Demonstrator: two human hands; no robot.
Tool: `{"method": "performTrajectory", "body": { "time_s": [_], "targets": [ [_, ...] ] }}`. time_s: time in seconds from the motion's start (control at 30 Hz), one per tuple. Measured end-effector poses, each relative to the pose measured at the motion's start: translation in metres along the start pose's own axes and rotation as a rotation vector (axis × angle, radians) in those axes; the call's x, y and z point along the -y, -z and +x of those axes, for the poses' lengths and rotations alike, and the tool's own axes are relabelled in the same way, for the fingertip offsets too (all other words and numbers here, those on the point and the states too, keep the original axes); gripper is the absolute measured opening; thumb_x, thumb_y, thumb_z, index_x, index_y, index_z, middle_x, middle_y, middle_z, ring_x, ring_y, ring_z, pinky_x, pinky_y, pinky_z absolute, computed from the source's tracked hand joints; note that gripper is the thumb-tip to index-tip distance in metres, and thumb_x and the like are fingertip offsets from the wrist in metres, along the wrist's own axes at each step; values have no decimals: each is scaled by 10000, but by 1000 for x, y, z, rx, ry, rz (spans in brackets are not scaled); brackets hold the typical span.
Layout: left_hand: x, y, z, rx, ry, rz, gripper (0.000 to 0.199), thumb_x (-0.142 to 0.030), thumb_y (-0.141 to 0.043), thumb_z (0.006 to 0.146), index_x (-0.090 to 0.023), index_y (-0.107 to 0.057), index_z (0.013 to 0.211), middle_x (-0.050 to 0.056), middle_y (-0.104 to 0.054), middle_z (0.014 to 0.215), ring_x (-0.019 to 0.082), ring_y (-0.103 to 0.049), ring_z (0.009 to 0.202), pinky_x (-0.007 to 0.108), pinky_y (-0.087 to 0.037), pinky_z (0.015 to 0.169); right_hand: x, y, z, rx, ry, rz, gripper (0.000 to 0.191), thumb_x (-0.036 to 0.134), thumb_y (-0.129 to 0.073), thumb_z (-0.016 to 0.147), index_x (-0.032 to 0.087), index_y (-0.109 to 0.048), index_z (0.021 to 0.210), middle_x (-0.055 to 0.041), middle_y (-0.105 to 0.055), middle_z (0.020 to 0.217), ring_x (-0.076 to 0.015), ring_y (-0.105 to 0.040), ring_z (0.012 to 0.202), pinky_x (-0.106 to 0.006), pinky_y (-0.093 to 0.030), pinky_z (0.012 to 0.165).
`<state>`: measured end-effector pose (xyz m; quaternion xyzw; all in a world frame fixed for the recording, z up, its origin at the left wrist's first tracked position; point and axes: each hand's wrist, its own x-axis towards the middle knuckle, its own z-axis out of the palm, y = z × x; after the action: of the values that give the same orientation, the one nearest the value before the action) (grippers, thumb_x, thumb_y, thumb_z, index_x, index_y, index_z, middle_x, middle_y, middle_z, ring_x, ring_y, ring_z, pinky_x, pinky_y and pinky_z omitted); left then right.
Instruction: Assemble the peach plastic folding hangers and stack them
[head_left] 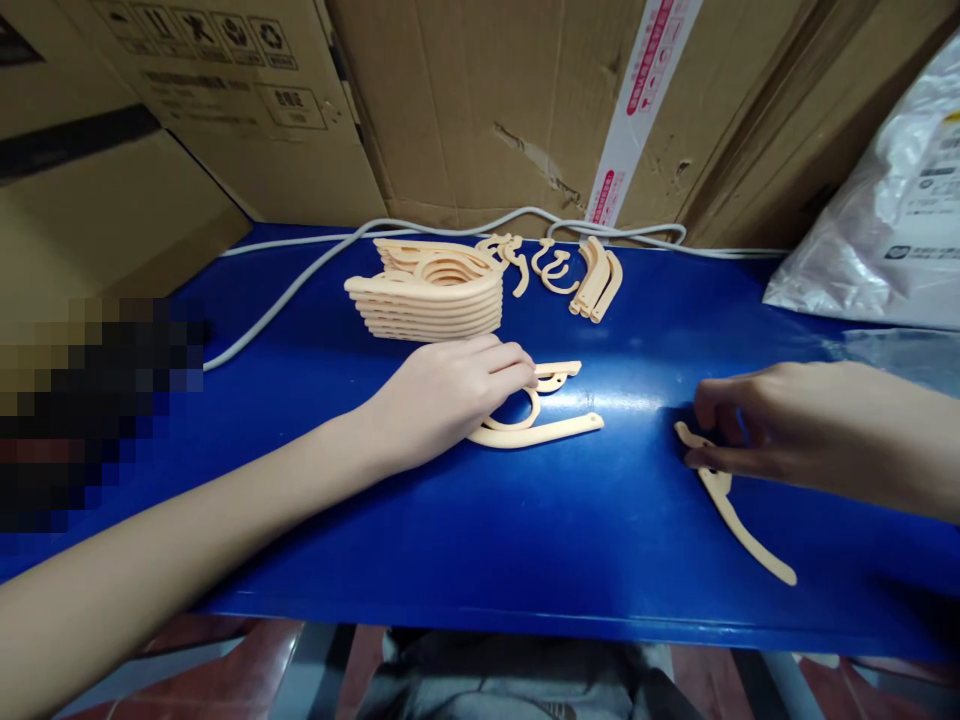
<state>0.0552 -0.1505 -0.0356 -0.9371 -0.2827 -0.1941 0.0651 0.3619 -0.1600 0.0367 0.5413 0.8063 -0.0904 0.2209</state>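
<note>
My left hand [469, 390] has its fingers closed on a cream plastic frame [551, 431] with a ring and a curved arm, lying on the blue table [450, 540]. Over at the right, my right hand [757, 420] pinches the upper end of a long curved cream piece [750, 538], whose free end points toward the front edge. Behind my left hand stands a neat stack of several matching cream frames [427, 305]. Small cream hooks [559, 272] and a bundle of short curved cream arms [596, 280] lie right of the stack.
Cardboard boxes [480, 110] stand along the back of the table. A white cable [281, 300] runs behind the parts. A clear plastic bag [870, 220] sits at the back right. A pixelated dark area covers the left side.
</note>
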Motion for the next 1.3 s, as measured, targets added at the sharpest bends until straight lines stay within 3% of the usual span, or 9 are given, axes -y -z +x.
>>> {"method": "performTrajectory", "body": {
  "time_s": [0.07, 0.17, 0.4, 0.73, 0.87, 1.13, 1.3],
  "targets": [
    [1, -1, 0, -1, 7, -9, 234, -163, -433, 1009, -172, -662, 1054, 31, -695, 1134, 177, -649, 936, 263, -487, 712, 4, -7, 1, 35, 65, 31, 199, 389, -579, 848, 231, -625, 737, -24, -611, 633, -131, -474, 456, -280, -266, 464],
    [1, -2, -1, 0, 18, -13, 193, -162, -480, 993, -180, -660, 1061, 22, -690, 1138, 178, -645, 943, 259, -482, 713, 11, -14, 6, -56, 218, 122, 69, 276, -581, 824, 224, -596, 782, -15, -629, 690, -133, -517, 510, -270, -315, 485],
    [1, -3, -1, 5, 13, -10, 183, -175, -494, 992, -185, -651, 1085, 18, -683, 1141, 182, -636, 959, 265, -482, 721, 24, -23, 19, -398, 478, 78, 115, 195, -483, 909, 186, -597, 926, -60, -621, 893, -167, -597, 736, -269, -421, 628],
    [1, -2, -1, 25, 19, -40, 202, -169, -477, 999, -198, -643, 1110, 5, -674, 1161, 175, -628, 970, 263, -479, 721, 32, -25, 27, -594, 520, -99, 216, 197, -400, 998, 164, -611, 969, -57, -618, 915, -184, -579, 781, -302, -426, 699],
    [1, -2, -2, 23, 15, -42, 212, -169, -458, 1006, -192, -649, 1095, 9, -676, 1153, 175, -628, 967, 262, -476, 715, 34, -25, 27, -632, 521, -121, 242, 186, -399, 993, 159, -637, 1031, -65, -644, 956, -195, -594, 816, -313, -437, 726],
    [2, 0, 0, 38, 13, -29, 204, -168, -457, 1003, -189, -646, 1079, 21, -663, 1137, 171, -627, 947, 255, -464, 674, 25, -21, 20, -600, 460, -134, 340, 463, -468, 971, 186, -655, 1035, -64, -631, 905, -220, -614, 809, -343, -453, 721],
    [3, 1, -1, 52, 12, -24, 219, -171, -440, 1009, -190, -647, 1079, 24, -663, 1135, 167, -627, 940, 250, -458, 656, 19, -21, 19, -483, 481, -70, 247, 370, -485, 966, 209, -647, 1062, -56, -626, 933, -190, -618, 796, -309, -442, 687]
  ]
}}
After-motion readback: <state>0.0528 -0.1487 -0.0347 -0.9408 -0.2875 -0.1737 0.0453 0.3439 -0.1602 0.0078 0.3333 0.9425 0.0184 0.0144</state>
